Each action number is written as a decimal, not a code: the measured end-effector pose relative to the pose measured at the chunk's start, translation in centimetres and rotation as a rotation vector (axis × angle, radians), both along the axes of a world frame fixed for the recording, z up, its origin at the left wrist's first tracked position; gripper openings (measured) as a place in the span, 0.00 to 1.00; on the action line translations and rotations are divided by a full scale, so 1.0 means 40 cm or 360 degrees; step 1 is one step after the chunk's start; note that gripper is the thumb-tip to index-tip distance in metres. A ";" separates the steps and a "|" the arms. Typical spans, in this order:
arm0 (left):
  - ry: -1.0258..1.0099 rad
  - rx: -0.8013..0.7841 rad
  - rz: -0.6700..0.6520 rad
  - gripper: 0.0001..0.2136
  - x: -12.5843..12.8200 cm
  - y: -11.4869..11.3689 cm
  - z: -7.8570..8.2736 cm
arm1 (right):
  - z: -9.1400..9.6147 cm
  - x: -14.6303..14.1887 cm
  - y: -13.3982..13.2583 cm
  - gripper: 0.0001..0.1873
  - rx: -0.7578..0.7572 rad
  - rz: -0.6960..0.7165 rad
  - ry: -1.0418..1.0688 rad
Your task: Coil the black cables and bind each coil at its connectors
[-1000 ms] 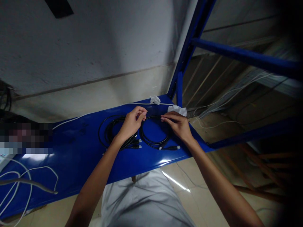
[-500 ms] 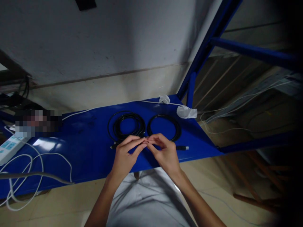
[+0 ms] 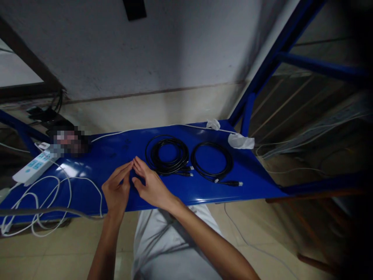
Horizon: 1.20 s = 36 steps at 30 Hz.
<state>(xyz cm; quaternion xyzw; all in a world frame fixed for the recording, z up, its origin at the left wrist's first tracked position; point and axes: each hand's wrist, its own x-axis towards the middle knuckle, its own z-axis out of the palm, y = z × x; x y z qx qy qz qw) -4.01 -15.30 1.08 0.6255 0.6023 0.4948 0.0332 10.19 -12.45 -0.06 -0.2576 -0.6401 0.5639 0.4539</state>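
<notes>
At the left-centre of the blue table (image 3: 101, 149), my left hand (image 3: 116, 188) and my right hand (image 3: 150, 187) meet at the fingertips. Their fingers are stretched out and the thumbs stand away from them; no object shows between them. To the right of my hands lies a thick coil of black cable (image 3: 159, 159), with its plug ends pointing right. Beyond it, a second, thinner black cable coil (image 3: 231, 159) lies flat, one connector (image 3: 234, 183) sticking out toward the front right.
A white power strip (image 3: 37, 165) and loose white cable (image 3: 70, 186) occupy the left end. Two crumpled white pieces (image 3: 241, 141) lie at the back right, along a thin white cable. Blue frame bars (image 3: 247, 112) rise on the right, in front of a pale wall (image 3: 175, 105).
Both hands have moved left, away from the coils, as the view shifted. A small dark thin loop seen between the fingertips earlier no longer shows. The coils lie uncovered.
</notes>
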 end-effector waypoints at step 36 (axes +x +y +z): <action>0.0532 -0.0118 0.0296 0.12 -0.260 0.166 -0.072 | -0.059 0.804 -0.082 0.25 0.0945 -0.0742 -0.1670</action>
